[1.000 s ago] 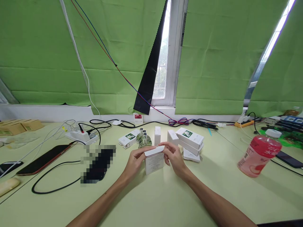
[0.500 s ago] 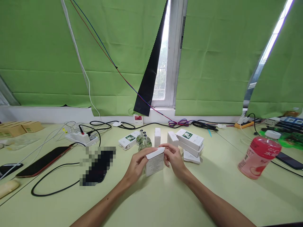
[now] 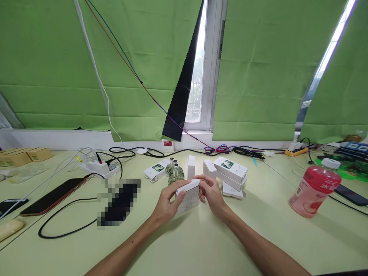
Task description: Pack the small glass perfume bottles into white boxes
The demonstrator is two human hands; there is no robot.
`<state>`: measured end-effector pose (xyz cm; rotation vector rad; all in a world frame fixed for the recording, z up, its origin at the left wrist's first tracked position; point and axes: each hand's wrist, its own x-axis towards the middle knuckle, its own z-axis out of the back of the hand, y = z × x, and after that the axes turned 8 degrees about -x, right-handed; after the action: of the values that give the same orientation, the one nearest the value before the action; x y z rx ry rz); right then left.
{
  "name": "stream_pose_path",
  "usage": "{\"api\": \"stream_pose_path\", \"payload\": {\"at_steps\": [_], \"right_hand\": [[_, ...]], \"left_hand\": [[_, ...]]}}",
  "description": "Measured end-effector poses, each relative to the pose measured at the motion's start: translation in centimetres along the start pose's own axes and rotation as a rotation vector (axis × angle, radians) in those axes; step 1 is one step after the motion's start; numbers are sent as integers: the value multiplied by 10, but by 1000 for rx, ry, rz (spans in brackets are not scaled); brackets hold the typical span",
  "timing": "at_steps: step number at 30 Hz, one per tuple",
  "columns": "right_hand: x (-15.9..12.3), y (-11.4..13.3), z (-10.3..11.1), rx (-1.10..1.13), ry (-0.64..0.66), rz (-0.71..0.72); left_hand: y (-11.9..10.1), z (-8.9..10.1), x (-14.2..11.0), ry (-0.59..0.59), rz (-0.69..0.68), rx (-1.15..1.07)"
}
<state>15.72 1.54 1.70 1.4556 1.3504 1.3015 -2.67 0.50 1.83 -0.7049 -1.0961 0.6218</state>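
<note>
A small white carton (image 3: 189, 199) with fine print on its near face stands upright between my hands. My left hand (image 3: 168, 199) grips its left side, the thumb lying on the near face by the top edge. At the upper right corner, the fingers of my right hand (image 3: 211, 191) pinch the carton's edge. Just behind are several glass bottles (image 3: 176, 174) with dark-tipped silver necks. Two white boxes, one upright (image 3: 191, 166) and one a bit to its right (image 3: 210, 168), stand beyond my hands.
White boxes with a flower picture (image 3: 231, 169) are stacked to the right; another (image 3: 157, 170) lies left. A pink drink bottle (image 3: 314, 189) stands far right. Phones (image 3: 54, 195), a power strip (image 3: 99, 166) and loose cables occupy the left. Black cable (image 3: 250, 152) runs along the back.
My left thumb has moved up and right onto the carton's near face. The top flap, raised before, now lies flatter on the carton. My right hand has barely moved.
</note>
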Motion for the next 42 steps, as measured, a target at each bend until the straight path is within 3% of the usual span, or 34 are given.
{"api": "stream_pose_path", "payload": {"at_steps": [13, 19, 27, 42], "right_hand": [[0, -3, 1, 25, 12, 22], [-1, 1, 0, -64, 23, 61], [-10, 7, -4, -118, -59, 131], [-12, 7, -3, -124, -43, 165]], "left_hand": [[2, -2, 0, -30, 41, 19], [0, -2, 1, -31, 32, 19], [2, -4, 0, -47, 69, 14], [4, -6, 0, -122, 136, -35]]}}
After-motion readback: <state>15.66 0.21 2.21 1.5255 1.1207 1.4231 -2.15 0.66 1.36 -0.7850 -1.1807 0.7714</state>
